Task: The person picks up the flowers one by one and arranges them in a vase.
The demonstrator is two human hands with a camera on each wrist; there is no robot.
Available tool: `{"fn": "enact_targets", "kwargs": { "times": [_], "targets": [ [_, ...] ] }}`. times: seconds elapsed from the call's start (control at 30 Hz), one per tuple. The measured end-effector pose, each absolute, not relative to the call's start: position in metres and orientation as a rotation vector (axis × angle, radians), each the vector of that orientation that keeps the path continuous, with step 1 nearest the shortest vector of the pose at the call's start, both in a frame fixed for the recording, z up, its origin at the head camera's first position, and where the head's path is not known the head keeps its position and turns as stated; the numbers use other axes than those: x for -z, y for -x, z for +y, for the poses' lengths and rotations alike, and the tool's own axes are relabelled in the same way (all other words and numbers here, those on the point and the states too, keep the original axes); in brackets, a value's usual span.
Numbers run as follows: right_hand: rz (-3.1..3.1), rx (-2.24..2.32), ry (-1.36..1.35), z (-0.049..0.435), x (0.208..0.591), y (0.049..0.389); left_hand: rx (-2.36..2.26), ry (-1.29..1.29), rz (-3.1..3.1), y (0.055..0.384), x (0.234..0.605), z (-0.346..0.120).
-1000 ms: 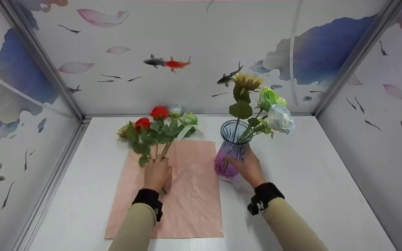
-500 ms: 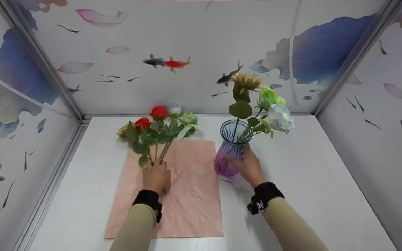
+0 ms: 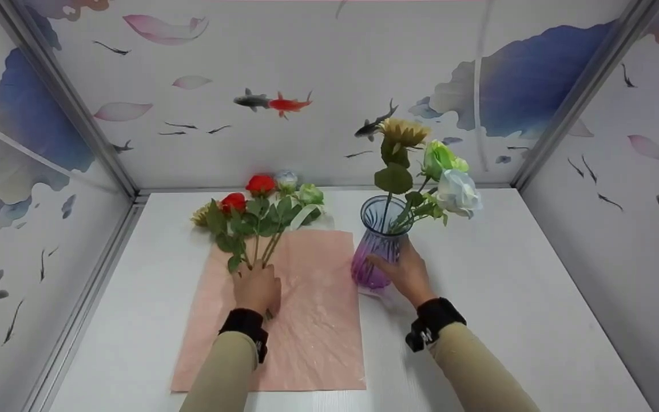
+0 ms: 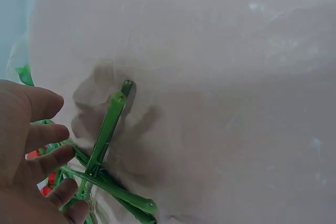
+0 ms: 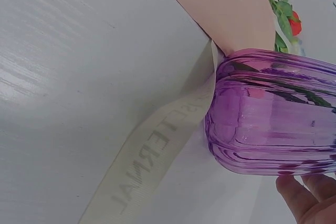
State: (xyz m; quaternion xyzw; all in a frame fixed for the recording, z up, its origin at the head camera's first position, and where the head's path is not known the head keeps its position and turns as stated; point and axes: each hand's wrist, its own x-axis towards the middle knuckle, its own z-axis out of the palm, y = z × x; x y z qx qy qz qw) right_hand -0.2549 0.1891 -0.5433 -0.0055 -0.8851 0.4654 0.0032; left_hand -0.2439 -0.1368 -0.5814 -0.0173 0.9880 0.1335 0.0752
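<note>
My left hand (image 3: 257,289) rests over the stems of a bunch of artificial flowers lying on pink wrapping paper (image 3: 318,320). The left wrist view shows its fingers relaxed and spread beside the green stems (image 4: 107,132), not curled round them. Red roses (image 3: 261,184), a yellow flower and pale blooms lie at the bunch's far end. On the right, my right hand (image 3: 408,270) grips a blue-to-purple glass vase (image 3: 372,266), thumb across its front. The vase stands upright, slightly tilted, holding a yellow flower (image 3: 405,134), a green rose (image 3: 443,160) and a pale blue rose (image 3: 459,193).
A lettered off-white ribbon (image 5: 157,150) runs from the vase's base across the white table (image 3: 495,274). Another pale ribbon loop (image 3: 305,216) lies by the flowers. Printed panels (image 3: 329,57) wall the table at the back and both sides.
My left hand has slid slightly back toward me along the stems, while the flowers stay in place. The right hand and vase have stayed almost still.
</note>
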Motion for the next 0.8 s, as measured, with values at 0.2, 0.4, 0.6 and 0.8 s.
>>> {"fn": "enact_targets", "kwargs": {
  "times": [0.2, 0.4, 0.6, 0.8],
  "targets": [
    [-2.767, -1.465, 0.022, 0.1896, 0.5437, 0.2549, -0.433, 0.069, 2.965, 0.2454, 0.5824, -0.1379],
    [-2.770, -1.476, 0.039, 0.1890, 0.5439, 0.2546, -0.413, 0.060, 2.982, 0.2442, 0.5853, -0.1371],
    [-2.791, -1.473, 0.056, 0.1888, 0.5449, 0.2556, -0.409, 0.073, 3.053, 0.2433, 0.5844, -0.1346],
    [-2.789, -1.480, 0.061, 0.1882, 0.5441, 0.2564, -0.422, 0.000, 3.211, 0.2396, 0.5860, -0.1360]
  ]
}}
